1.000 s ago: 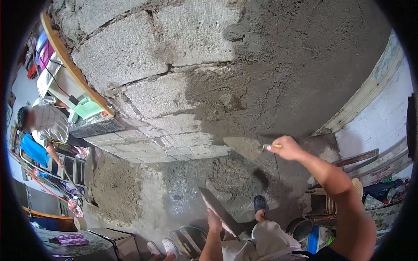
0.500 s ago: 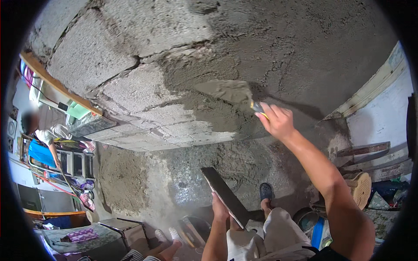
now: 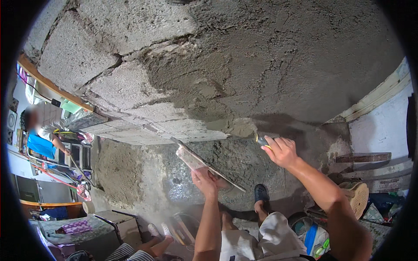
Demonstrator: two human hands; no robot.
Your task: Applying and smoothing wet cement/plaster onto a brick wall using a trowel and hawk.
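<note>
A trowel [image 3: 241,127] with a dark and yellow handle is gripped in my right hand [image 3: 281,151]. Its blade lies at the lower edge of the wall's grey mortar coat [image 3: 300,74], with mortar on its face. My left hand [image 3: 204,182] has its fingers closed at the back of a long flat mortar board [image 3: 190,158]. The board is tilted up near the foot of the wall, and its pale ribbed back faces me; its front face is hidden. Bare pale blocks [image 3: 104,39] with open joints show on the wall's left part.
At the far left another person [image 3: 45,135] holds a long stick. A wooden edge [image 3: 52,85] bounds the wall on that side. Below the wall, the floor [image 3: 117,174] carries patches of wet mortar. A stool [image 3: 358,200] and clutter stand at lower right; striped-clad legs [image 3: 150,248] show bottom left.
The trowel has moved down the wall to its lower edge. My left hand has raised the mortar board toward the wall and turned it, so its back now shows.
</note>
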